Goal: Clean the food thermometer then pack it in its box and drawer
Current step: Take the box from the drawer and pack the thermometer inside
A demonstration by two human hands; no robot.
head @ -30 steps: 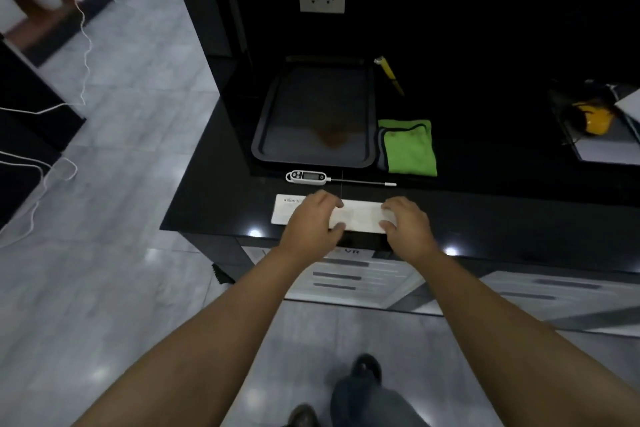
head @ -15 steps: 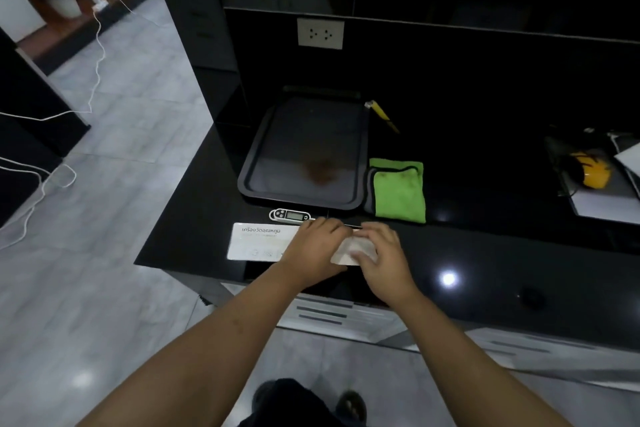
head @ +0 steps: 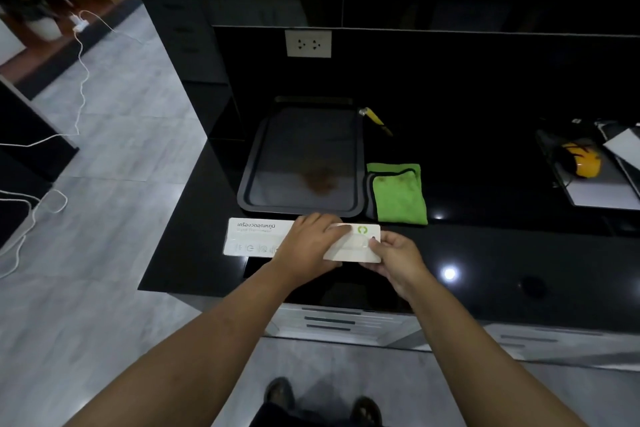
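White cardboard is what I've got in both hands right now, the long thermometer box [head: 301,239], lying on the black glossy counter [head: 485,253] right at the near edge. Its long axis runs left to right across my view, pretty much parallel to the counter edge. The printed end with the Thai lettering points off to my left, and the end with the little green logo points right.

My left hand [head: 308,246] is laid over the middle of the box, fingers curled down over the top and far side, so it's clamped on it. My right hand [head: 398,256] has the right end, thumb and fingertips [head: 374,242] pinching what looks like the end flap or an inner sleeve, which sits slightly raised and tilted compared to the rest. I honestly can't tell if that's a flap or a sliding tray.

The thermometer itself I can't see. It may be under my left hand or inside the box; can't say.

Just behind the box is a dark grey tray [head: 254,180] with a brownish smear [head: 318,180] in it. A green cloth [head: 398,194] lies folded just to the right of the tray, touching or nearly touching its edge. Further back there's a yellow-handled tool [head: 375,120], and way off to the right a yellow mouse [head: 581,159] on a pad. Below the counter edge I can see white drawer fronts [head: 339,322].
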